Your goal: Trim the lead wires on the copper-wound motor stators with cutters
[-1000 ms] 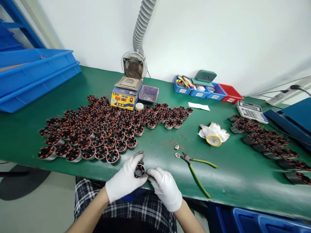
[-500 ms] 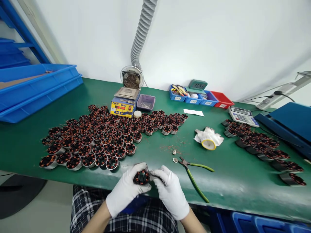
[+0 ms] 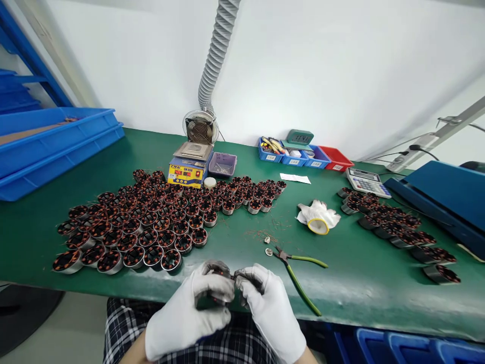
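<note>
Both my hands wear white gloves and meet at the near edge of the green table [image 3: 235,242]. My left hand [image 3: 193,311] is closed around a small round motor stator, mostly hidden by its fingers. My right hand [image 3: 271,311] is closed too, its fingertips pinching at the stator's side where the two hands touch. Just beyond my hands lies a large cluster of copper-wound stators [image 3: 151,217]. Green-handled pliers [image 3: 299,275] lie to the right of my right hand.
A yellow solder pot [image 3: 189,169] with a fan and grey hose stands at the back. Blue crates [image 3: 49,146] at left, small parts bins [image 3: 299,154], a calculator [image 3: 366,181], a spare glove [image 3: 317,216] and a second row of stators [image 3: 397,227] at right.
My hands have drawn back toward me and lower in view. The stator, showing between my fingers earlier, is now wrapped and mostly hidden by my left hand.
</note>
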The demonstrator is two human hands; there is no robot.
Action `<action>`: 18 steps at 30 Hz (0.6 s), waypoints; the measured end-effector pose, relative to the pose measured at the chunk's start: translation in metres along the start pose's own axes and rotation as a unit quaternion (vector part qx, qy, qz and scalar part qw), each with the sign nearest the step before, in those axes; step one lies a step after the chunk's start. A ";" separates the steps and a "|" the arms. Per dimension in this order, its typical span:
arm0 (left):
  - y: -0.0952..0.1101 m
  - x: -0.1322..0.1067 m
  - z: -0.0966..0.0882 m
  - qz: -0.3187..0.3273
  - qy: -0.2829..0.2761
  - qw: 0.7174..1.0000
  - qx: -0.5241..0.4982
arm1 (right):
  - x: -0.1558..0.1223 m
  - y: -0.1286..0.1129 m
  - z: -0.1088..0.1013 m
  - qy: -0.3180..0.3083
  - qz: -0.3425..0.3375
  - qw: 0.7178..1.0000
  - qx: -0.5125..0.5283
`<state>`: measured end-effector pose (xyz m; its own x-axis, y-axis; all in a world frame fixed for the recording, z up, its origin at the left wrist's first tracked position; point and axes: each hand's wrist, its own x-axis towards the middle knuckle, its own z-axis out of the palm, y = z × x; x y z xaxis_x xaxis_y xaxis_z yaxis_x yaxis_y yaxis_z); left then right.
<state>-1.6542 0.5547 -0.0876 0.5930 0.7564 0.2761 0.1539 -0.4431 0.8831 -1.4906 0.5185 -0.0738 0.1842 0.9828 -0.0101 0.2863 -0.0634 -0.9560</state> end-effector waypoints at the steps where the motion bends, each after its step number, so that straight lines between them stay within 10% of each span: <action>1: 0.002 0.001 0.001 0.002 0.012 1.000 0.005 | -0.002 -0.002 0.000 0.011 -0.010 1.000 -0.005; 8: -0.010 0.000 0.009 -0.008 0.061 0.992 0.109 | -0.002 -0.004 0.000 -0.066 0.134 0.961 0.233; 14: -0.006 0.000 0.008 -0.044 0.058 0.996 -0.053 | -0.003 0.004 0.002 -0.031 0.067 0.987 0.142; 18: -0.011 -0.005 0.009 0.023 0.115 0.992 0.042 | -0.005 0.008 0.007 -0.037 0.090 0.977 0.189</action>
<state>-1.6520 0.5511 -0.1022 0.4061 0.8197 0.4038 0.2020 -0.5115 0.8352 -1.4953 0.5147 -0.0832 0.1279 0.9723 -0.1956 -0.1142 -0.1815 -0.9767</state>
